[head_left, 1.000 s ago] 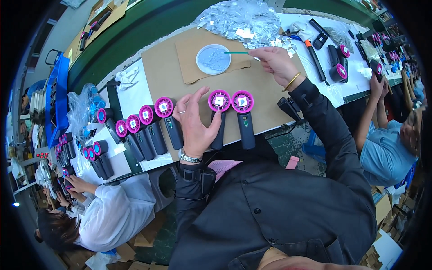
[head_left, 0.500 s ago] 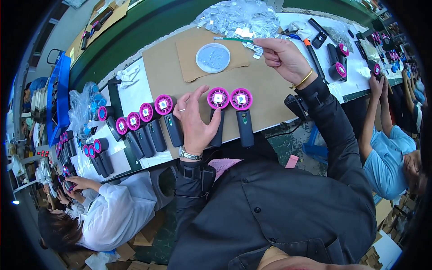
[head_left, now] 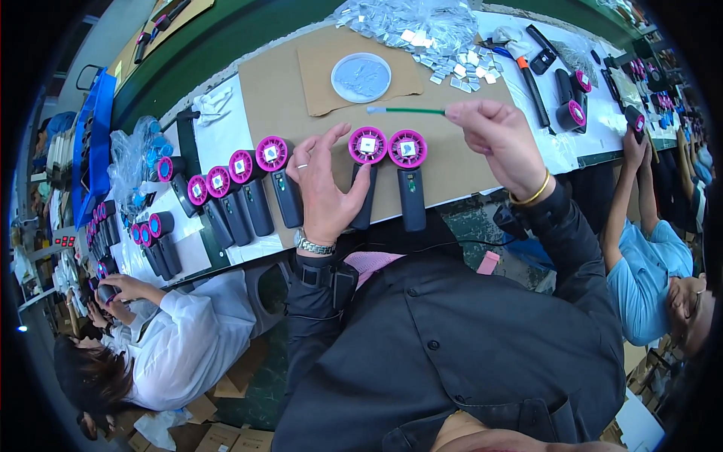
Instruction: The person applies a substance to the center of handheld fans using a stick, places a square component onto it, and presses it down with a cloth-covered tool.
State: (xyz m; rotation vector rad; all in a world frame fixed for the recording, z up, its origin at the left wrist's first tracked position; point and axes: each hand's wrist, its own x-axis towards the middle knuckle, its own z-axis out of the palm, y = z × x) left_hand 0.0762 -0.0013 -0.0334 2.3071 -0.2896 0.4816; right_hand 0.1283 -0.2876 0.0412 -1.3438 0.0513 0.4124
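My right hand (head_left: 501,143) is closed on the end of a thin green-handled brush (head_left: 410,111). Its pale tip points left, above the heads of two handheld fans. Both have magenta round heads and dark handles. My left hand (head_left: 328,184) is open, thumb and fingers apart, beside the nearer-left fan (head_left: 367,145); its thumb lies at that fan's handle, though I cannot tell if it presses on it. The other fan (head_left: 407,148) lies just to the right, with a grey smear on its white centre square. A round white dish (head_left: 361,77) of grey paste sits beyond them on cardboard.
Several more fans (head_left: 272,154) lie in a row to the left. Small silvery square plates (head_left: 467,69) spill from a clear plastic bag (head_left: 407,22) at the back. An orange-and-black tool (head_left: 533,90) lies to the right. Co-workers sit on both sides, one in white (head_left: 203,331).
My right hand has come nearer and to the right with the brush, away from the silvery plates. The brush tip is now closer to the fans. My left hand stays beside the same fan.
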